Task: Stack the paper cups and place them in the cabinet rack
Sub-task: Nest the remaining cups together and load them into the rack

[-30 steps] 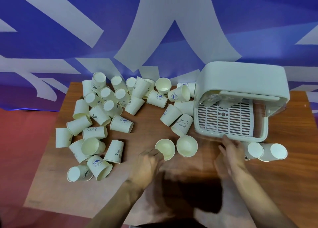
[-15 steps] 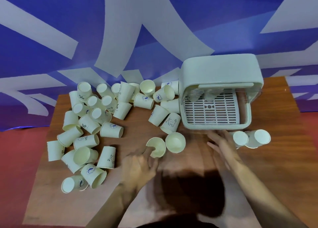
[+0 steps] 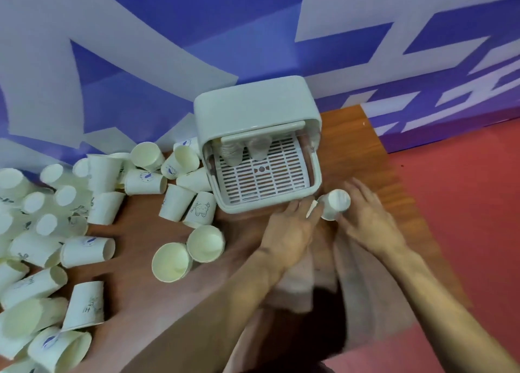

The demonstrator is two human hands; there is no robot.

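A white cabinet rack [image 3: 254, 105] stands open at the back of the wooden table [image 3: 146, 246], with its slotted tray [image 3: 267, 181] pulled toward me. Two short stacks of paper cups [image 3: 232, 154] stand at the tray's back. Just in front of the rack's right corner, my right hand [image 3: 365, 218] grips a paper cup [image 3: 336, 203] lying on its side, base toward me. My left hand [image 3: 289, 232] is right beside it, fingers closed over a second cup, of which only a sliver of rim [image 3: 311, 210] shows.
Several loose cups [image 3: 104, 203] lie scattered over the table's left half, up to the rack's left side. Two cups [image 3: 205, 243] near my left forearm show their open mouths. The table's right edge [image 3: 399, 192] is close to my right hand, with red floor beyond.
My left hand has crossed from the two open-mouthed cups over to the right hand. Both hands have now closed on the two cups lying by the rack's right front corner. My head has turned right.
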